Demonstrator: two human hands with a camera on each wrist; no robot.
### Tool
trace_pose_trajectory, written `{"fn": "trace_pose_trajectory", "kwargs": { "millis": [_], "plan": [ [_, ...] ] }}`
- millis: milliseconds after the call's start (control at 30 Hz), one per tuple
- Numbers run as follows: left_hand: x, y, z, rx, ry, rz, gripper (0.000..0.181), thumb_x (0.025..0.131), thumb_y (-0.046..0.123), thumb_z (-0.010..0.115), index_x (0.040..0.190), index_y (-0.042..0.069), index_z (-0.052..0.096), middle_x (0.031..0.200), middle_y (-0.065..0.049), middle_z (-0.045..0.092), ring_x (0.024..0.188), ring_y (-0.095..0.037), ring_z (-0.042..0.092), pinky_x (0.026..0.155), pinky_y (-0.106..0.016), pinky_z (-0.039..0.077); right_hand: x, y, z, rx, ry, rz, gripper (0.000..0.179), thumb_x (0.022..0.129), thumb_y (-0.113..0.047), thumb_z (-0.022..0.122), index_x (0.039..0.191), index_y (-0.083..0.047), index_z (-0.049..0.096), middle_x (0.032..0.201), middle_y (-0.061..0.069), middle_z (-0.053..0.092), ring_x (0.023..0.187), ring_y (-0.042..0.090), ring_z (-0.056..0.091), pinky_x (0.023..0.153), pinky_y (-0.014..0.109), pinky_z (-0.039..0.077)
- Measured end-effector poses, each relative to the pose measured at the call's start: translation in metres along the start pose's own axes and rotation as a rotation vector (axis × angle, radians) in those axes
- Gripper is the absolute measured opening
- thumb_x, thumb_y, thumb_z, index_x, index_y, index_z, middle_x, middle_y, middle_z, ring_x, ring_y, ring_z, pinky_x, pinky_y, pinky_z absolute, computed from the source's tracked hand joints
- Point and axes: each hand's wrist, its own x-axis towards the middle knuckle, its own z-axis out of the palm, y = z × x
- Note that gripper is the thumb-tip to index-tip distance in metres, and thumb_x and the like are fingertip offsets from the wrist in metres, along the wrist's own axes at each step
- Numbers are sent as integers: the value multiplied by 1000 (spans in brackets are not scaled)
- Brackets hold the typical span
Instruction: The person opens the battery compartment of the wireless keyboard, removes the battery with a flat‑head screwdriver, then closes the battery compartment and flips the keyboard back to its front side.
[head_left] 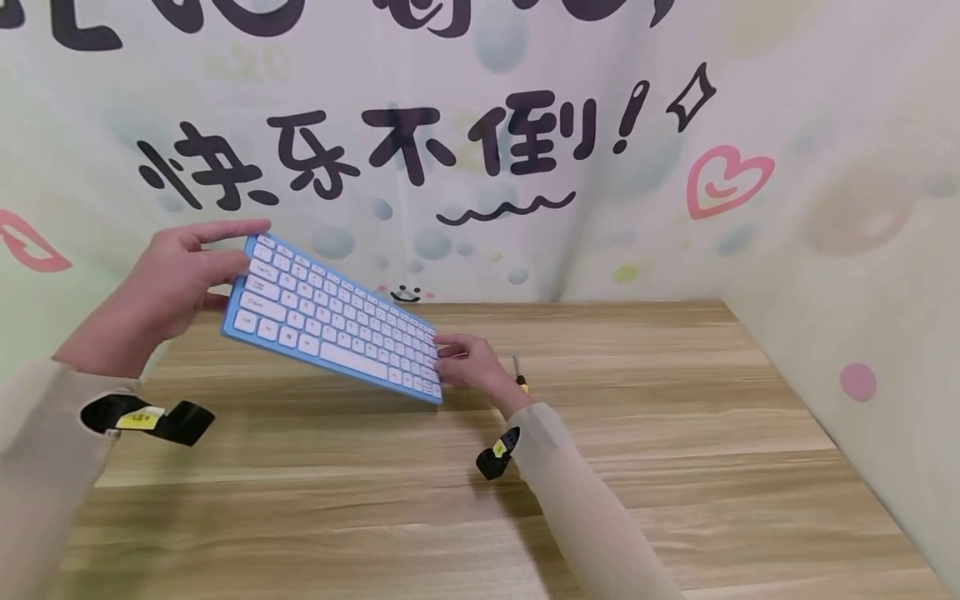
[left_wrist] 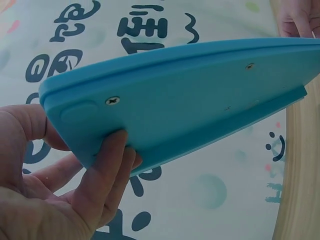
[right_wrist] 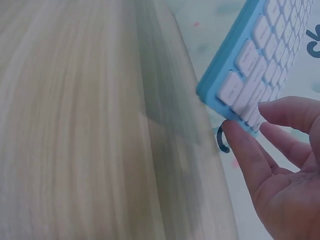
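A blue keyboard (head_left: pixel 341 321) with white keys is held up above the table, tilted, its left end higher than its right. My left hand (head_left: pixel 168 283) grips the left end; in the left wrist view its fingertips (left_wrist: pixel 112 150) press on the blue underside, where small screws (left_wrist: pixel 112 100) show. At the lower right end, my right hand (head_left: pixel 476 371) pinches the short edge. The right wrist view has one finger (right_wrist: pixel 245 150) at that edge and another reaching over the keys.
A screwdriver (head_left: pixel 517 367) with a thin metal shaft lies on the wooden table (head_left: pixel 675 433), partly hidden behind the right wrist. Printed cloth walls (head_left: pixel 637 242) stand at the back and sides. Black straps (head_left: pixel 146 417) with yellow labels sit at both wrists.
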Motion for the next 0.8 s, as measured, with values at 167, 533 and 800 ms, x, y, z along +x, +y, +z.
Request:
{"fn": "trace_pose_trajectory", "kwargs": {
  "millis": [167,533,800],
  "plan": [
    [1,6,0,56,-1,-7,48,93,16,48,140,9,38,88,17,59,73,-7,62,62,-28,54,-10,-17,2,63,-33,1,40,87,-1,58,126,0,52,115,20,54,99,26,54,83,38,49],
    [4,18,-2,215,14,-15,47,93,20,47,139,9,39,101,1,58,67,-8,64,60,-29,54,-17,-39,14,44,-157,-126,38,88,-2,58,125,2,53,112,23,55,100,33,55,80,42,50],
    [10,37,-4,253,-6,-42,49,93,20,46,140,8,37,113,-15,56,66,-6,63,60,-30,54,-20,-52,31,-40,-240,-251,36,86,-9,63,122,-4,58,100,8,60,86,19,60,73,39,52]
  ]
}}
